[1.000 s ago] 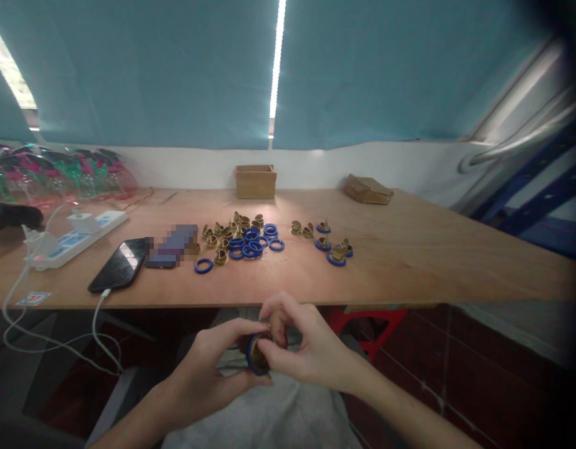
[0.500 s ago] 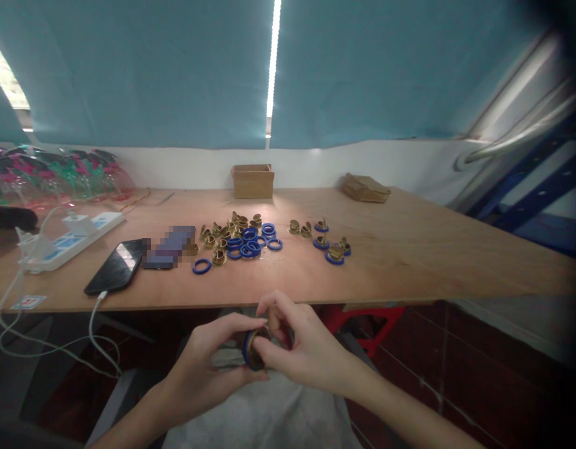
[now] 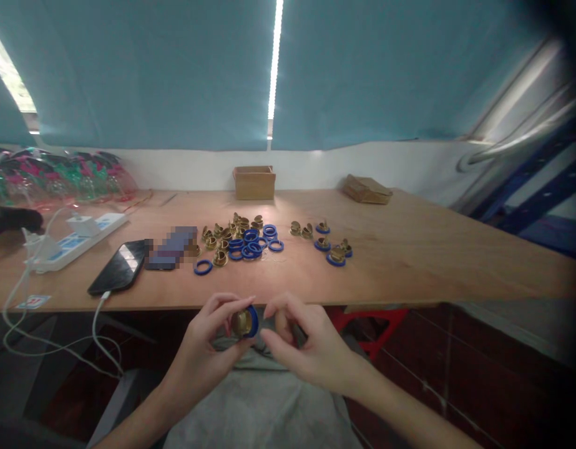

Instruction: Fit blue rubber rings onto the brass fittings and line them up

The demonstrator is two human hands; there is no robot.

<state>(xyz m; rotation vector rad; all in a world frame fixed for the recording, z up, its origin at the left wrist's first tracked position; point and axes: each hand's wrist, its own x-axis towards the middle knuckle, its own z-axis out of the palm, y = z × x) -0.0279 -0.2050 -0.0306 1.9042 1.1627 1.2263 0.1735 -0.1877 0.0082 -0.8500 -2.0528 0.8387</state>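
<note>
My left hand (image 3: 207, 343) pinches a brass-coloured flanged fitting (image 3: 241, 323) between thumb and fingers, over my lap. A blue ring (image 3: 254, 321) sits around its right-hand side. Just right of it, my right hand (image 3: 311, 349) is apart from the fitting, fingers and thumb spread around a gap. On the table beyond lie a cluster of loose brass fittings (image 3: 221, 257) and a pile of blue rings (image 3: 253, 249). One blue ring (image 3: 203, 267) lies separately to the left. Farther right are several fittings with blue rings around their bases (image 3: 336, 257).
Left on the wooden table (image 3: 423, 262) are a phone (image 3: 119, 268) on a charging cable, a blurred-out flat object (image 3: 173, 248) and a power strip (image 3: 82, 242). A small cardboard box (image 3: 254, 185) and folded brown paper bag (image 3: 367, 189) stand behind. Coloured bottles (image 3: 58, 181) fill the back left.
My right hand has come off the fitting and sits apart from it. My left hand has shifted slightly left and up, turning the fitting so its blue ring is on the right.
</note>
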